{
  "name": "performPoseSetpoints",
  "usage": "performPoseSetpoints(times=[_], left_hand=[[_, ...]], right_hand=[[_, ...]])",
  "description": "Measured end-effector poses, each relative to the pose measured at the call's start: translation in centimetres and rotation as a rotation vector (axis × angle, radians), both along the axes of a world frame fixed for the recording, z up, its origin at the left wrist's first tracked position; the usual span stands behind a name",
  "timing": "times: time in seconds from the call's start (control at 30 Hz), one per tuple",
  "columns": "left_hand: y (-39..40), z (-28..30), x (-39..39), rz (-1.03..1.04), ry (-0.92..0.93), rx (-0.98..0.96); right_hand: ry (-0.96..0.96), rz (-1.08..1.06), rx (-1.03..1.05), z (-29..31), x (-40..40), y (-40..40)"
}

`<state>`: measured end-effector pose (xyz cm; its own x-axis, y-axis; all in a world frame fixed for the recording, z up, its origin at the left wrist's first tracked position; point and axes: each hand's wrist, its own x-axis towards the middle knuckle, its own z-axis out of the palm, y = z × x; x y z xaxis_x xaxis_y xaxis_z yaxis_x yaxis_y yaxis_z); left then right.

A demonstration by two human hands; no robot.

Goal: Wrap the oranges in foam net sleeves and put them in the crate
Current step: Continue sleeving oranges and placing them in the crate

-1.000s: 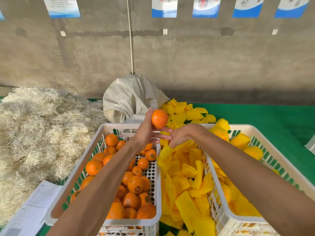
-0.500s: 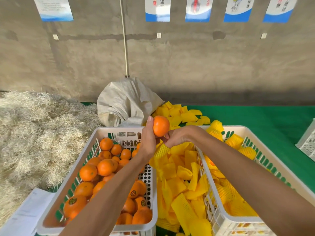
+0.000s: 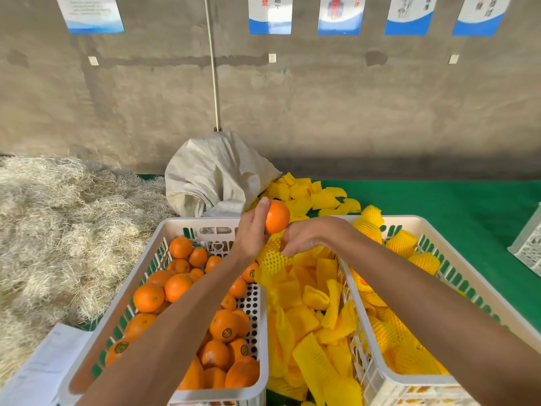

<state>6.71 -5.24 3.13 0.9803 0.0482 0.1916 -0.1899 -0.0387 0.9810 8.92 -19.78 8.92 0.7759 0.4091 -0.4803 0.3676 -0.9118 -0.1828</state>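
Since earlier frame right hand point(image 3: 304, 237) lifted foam sleeve point(image 3: 272, 254) from pile; fingers pinch it. Left hand point(image 3: 253, 230) grips orange point(image 3: 276, 216) directly above sleeve, frame centre.

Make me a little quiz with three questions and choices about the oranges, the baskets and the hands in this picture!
1. Where is the pile of loose foam net sleeves?
A. Between the two crates
B. On the straw
C. On the wall

2. What colour are the crates?
A. Blue
B. White
C. Black

3. What is the left hand doing?
A. Resting flat
B. Holding an orange
C. Holding paper

Answers:
1 A: the sleeves lie between the left crate and the right crate.
2 B: both crates have white rims.
3 B: its fingers grip the orange, while the right hand pinches a foam net sleeve.
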Motion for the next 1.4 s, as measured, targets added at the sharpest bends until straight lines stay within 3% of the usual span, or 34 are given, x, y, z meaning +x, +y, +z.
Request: performPoseSetpoints(times=[0.17,0.33,0.57,0.73,0.97,1.13,1.3,1.4], left_hand=[[1.8,-0.1,0.6,-0.017,-0.097,0.261],[3.4,0.0,0.4,-0.041,-0.088,0.55],[4.2,1.6,-0.3,-0.164,-0.223,0.935],[3.6,2.4,-0.1,-0.162,-0.184,1.152],[3.2,3.7,0.4,-0.454,0.088,1.037],[3.1,3.7,0.5,-0.516,0.209,0.896],[3.8,1.9,1.2,-0.43,0.064,1.006],[4.1,1.0,1.6,-0.395,-0.072,0.91]], right_hand=[[0.016,-0.001,0.011,0.1,0.1,0.0],[0.174,-0.089,0.266,-0.1,0.5,-0.7],[0.107,-0.126,0.263,-0.4,1.1,-1.2],[0.107,-0.191,0.28,-0.3,1.7,-1.9],[0.025,-0.279,0.423,-1.1,1.5,-2.5],[-0.142,-0.327,0.582,-2.3,1.4,-2.6],[-0.099,-0.513,0.858,-3.0,1.2,-3.0],[0.017,-0.649,1.016,-3.2,1.0,-3.0]])
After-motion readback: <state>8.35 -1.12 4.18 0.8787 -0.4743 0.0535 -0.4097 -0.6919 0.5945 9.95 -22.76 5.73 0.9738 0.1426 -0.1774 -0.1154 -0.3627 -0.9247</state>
